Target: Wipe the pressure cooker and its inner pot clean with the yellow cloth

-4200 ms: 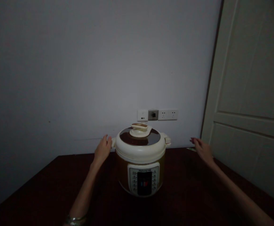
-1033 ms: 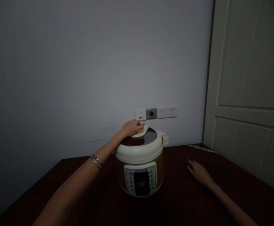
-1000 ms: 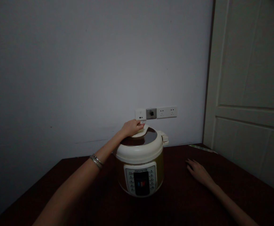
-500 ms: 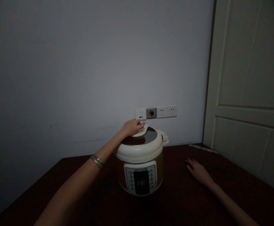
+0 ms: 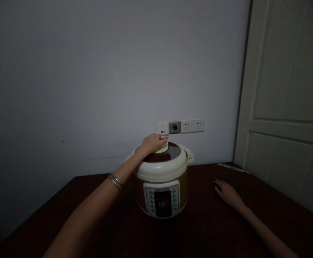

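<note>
An electric pressure cooker (image 5: 163, 172) with a cream rim, brown lid top and a front button panel (image 5: 162, 200) stands upright on the dark red table. My left hand (image 5: 154, 143) is wrapped over the cream lid handle (image 5: 163, 147) on top, its fingers partly hidden behind the handle. The lid sits on the pot. To the right of the cooker, my right hand (image 5: 227, 193) lies flat on the table, holding nothing, with its fingers stretched out.
The dark red table (image 5: 199, 229) meets a pale wall (image 5: 118, 71). Wall sockets (image 5: 192, 126) and a grey outlet plate (image 5: 174, 127) are behind the cooker. A thin patterned strip (image 5: 233, 167) lies at the table's back edge, near a white panelled door (image 5: 288, 107).
The lid and cooker have turned slightly, with my left hand still on the handle. The whole view has shifted a little. My right hand rests in the same place.
</note>
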`<state>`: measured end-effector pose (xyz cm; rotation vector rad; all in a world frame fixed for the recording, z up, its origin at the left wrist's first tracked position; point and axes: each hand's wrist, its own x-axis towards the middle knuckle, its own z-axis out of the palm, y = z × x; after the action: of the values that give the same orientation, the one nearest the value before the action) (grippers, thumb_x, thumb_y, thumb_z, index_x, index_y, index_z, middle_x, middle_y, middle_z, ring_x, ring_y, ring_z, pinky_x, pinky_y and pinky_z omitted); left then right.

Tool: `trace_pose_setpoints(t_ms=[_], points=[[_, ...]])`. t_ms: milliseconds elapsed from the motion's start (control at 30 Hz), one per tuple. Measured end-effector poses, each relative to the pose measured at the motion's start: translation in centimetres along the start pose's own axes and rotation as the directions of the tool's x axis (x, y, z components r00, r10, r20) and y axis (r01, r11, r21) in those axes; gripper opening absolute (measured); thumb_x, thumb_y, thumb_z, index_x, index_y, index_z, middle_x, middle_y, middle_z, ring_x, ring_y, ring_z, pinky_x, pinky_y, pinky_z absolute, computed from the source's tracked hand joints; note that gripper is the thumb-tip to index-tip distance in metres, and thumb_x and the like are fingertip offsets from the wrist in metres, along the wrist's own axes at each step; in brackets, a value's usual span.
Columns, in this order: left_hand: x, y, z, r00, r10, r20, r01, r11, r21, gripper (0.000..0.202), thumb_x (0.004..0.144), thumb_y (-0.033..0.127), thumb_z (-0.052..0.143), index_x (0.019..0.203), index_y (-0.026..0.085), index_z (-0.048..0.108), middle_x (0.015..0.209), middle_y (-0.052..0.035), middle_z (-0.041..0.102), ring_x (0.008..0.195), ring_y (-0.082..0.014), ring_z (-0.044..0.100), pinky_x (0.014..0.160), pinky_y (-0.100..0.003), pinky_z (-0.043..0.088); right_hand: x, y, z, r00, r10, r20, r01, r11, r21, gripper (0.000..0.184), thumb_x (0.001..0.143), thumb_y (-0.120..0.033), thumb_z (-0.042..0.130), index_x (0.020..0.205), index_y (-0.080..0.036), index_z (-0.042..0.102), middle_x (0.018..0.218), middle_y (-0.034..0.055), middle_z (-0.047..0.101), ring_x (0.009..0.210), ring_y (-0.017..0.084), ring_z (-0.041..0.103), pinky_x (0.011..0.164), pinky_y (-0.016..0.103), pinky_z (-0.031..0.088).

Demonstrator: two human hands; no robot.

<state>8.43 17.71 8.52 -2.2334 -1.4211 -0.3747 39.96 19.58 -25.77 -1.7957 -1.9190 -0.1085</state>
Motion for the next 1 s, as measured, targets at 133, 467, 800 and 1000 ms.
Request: trace_pose_setpoints(t_ms=[133, 467, 800, 1000], points=[[0.0, 0.3, 0.1, 0.998, -0.054, -0.013, 0.055, 0.998, 0.039, 0.072, 0.085, 0.064, 0.013, 0.099, 0.017, 0.065, 0.094, -0.0147, 0.066, 0.086, -0.0264, 0.062, 0.07, -0.036, 0.046, 0.0, 0.1, 0.2, 1.0, -0.006, -0.002, 0.006, 1.0, -0.014, 0.046, 0.086, -0.028, 0.035, 0.121, -0.007, 0.057, 0.13, 0.014, 0.052, 0.125, 0.029, 0.042, 0.105, 0.04, 0.032], [0.1, 0.5, 0.2, 0.996, -0.088, -0.017, 0.089, 0.995, 0.056, 0.072, 0.084, 0.064, 0.014, 0.1, 0.017, 0.065, 0.094, -0.0147, 0.066, 0.088, -0.0271, 0.062, 0.072, -0.035, 0.047, 0.1, 0.1, 0.0, 1.0, -0.012, -0.018, 0.013, 1.0, 0.02, 0.044, 0.085, -0.028, 0.037, 0.118, -0.008, 0.06, 0.128, 0.0139, 0.053, 0.123, 0.029, 0.044, 0.104, 0.042, 0.034], [-0.3, 1.4, -0.1, 0.982, -0.18, -0.05, 0.183, 0.98, 0.074, 0.07, 0.083, 0.065, 0.018, 0.101, 0.015, 0.065, 0.1, -0.0164, 0.065, 0.093, -0.0293, 0.061, 0.075, -0.037, 0.047, 0.0, -0.2, -0.3, 1.0, -0.025, 0.001, 0.025, 0.999, -0.02, 0.047, 0.087, -0.029, 0.034, 0.12, -0.006, 0.057, 0.129, 0.0152, 0.052, 0.124, 0.029, 0.043, 0.105, 0.041, 0.033], [-0.4, 1.7, -0.3, 0.98, -0.193, -0.043, 0.196, 0.977, 0.081, 0.07, 0.083, 0.064, 0.018, 0.102, 0.015, 0.065, 0.101, -0.0165, 0.065, 0.094, -0.0292, 0.061, 0.076, -0.037, 0.047, 0.0, -0.2, -0.3, 1.0, -0.011, 0.027, 0.012, 1.0, -0.028, 0.047, 0.087, -0.029, 0.034, 0.122, -0.007, 0.056, 0.13, 0.0144, 0.051, 0.125, 0.029, 0.042, 0.105, 0.04, 0.033]])
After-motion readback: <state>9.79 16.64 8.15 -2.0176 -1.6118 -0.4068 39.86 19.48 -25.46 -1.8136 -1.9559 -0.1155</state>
